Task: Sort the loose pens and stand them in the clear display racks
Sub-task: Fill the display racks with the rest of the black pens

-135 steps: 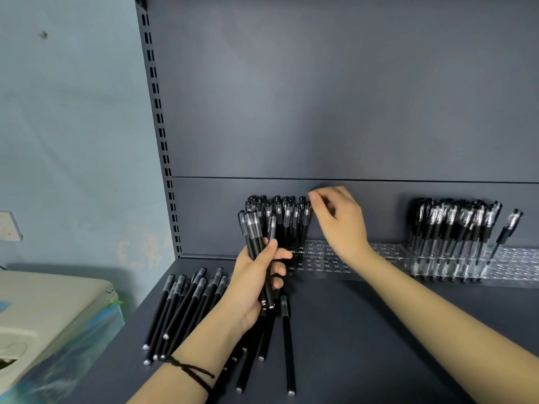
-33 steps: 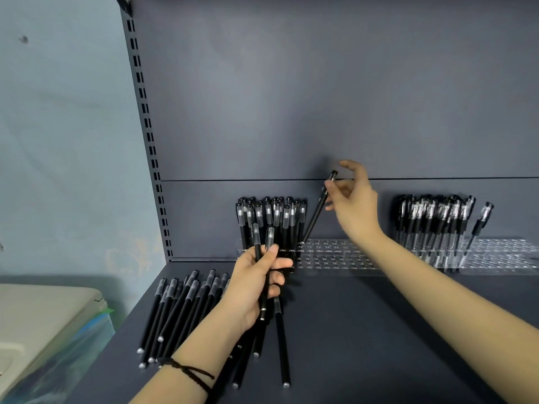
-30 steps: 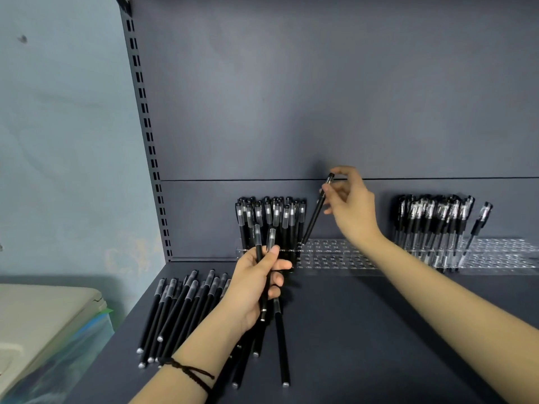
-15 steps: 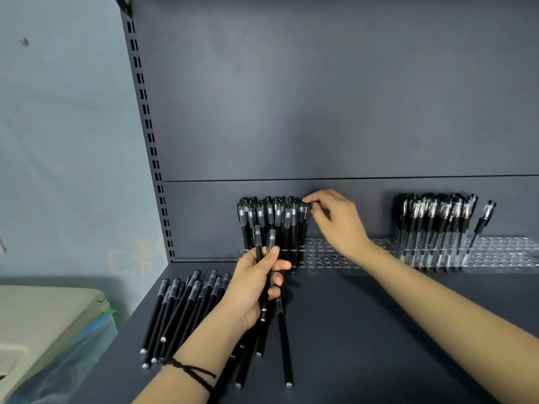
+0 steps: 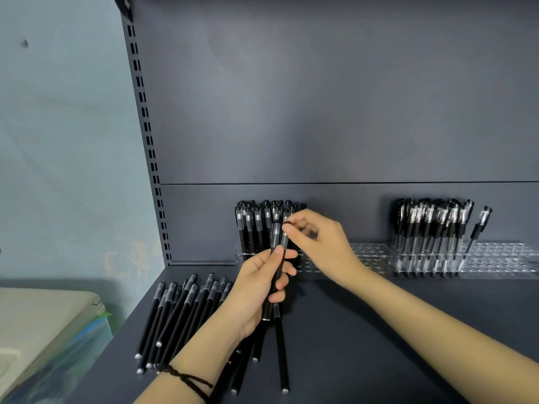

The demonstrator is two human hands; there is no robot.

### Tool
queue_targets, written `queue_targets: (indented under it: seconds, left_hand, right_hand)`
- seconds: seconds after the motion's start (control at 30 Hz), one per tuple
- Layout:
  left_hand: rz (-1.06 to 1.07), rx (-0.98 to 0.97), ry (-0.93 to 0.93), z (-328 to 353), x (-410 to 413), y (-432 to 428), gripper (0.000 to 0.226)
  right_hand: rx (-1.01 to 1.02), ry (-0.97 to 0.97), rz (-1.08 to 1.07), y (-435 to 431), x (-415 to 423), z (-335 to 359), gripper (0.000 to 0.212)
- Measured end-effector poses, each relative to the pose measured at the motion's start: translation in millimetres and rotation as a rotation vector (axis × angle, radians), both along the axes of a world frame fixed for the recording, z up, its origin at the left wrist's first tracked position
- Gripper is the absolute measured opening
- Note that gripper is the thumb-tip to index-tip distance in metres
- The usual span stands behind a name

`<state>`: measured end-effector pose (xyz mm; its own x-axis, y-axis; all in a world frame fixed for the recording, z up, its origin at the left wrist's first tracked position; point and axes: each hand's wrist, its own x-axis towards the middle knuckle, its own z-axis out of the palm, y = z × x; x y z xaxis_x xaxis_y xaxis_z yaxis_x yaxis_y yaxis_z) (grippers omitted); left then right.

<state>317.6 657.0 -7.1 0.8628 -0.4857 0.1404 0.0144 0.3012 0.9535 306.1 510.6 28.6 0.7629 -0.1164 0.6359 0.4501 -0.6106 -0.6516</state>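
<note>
My left hand (image 5: 256, 290) grips two black pens (image 5: 275, 243) upright in front of the clear rack (image 5: 367, 258). My right hand (image 5: 320, 243) pinches the cap end of the right one of those two pens. Behind the hands, several black pens (image 5: 253, 225) stand in the rack's left end. A second group of clip-cap pens (image 5: 431, 228) stands in the rack further right. Loose black pens (image 5: 180, 316) lie in a pile on the dark shelf (image 5: 364, 345) at the left, and a few more (image 5: 281, 360) lie under my left wrist.
The shelf's dark back panel (image 5: 320, 112) rises behind the rack, with a slotted upright (image 5: 145, 141) at its left edge. A beige lidded bin (image 5: 38, 330) sits lower left, beside the shelf. Open rack holes show between the two pen groups.
My right hand set a pen into the left group, then came down and left to the pens in my left hand. My left hand now holds fewer pens than 4.5 s ago.
</note>
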Motion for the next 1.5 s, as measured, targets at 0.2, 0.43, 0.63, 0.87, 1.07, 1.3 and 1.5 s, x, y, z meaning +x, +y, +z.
queue_targets:
  seconds: [0.2,0.43,0.63,0.87,1.07,1.3,1.5]
  left_hand:
    - [0.021,-0.006,-0.011,0,-1,-1,0.031]
    - [0.107,0.077,0.073,-3,4,-1,0.034]
    - [0.158,0.076,0.170,-5,7,3,0.034]
    - [0.166,0.076,0.219,-3,9,2,0.029]
    - [0.170,0.076,0.240,-1,9,1,0.022]
    - [0.084,0.036,0.190,0,5,-2,0.011]
    - [-0.005,-0.038,0.022,-1,-1,-4,0.006]
  right_hand:
    - [0.295,0.186,0.190,5,-4,1,0.018]
    - [0.640,0.034,0.052,-7,3,17,0.022]
    - [0.447,-0.157,-0.193,-33,15,29,0.018]
    - [0.212,-0.168,-0.186,-31,16,24,0.022]
    - [0.034,-0.042,-0.161,-32,24,14,0.020]
    - [-0.064,-0.058,-0.201,-27,23,4,0.022]
    - [0.042,0.112,0.003,-8,4,9,0.009]
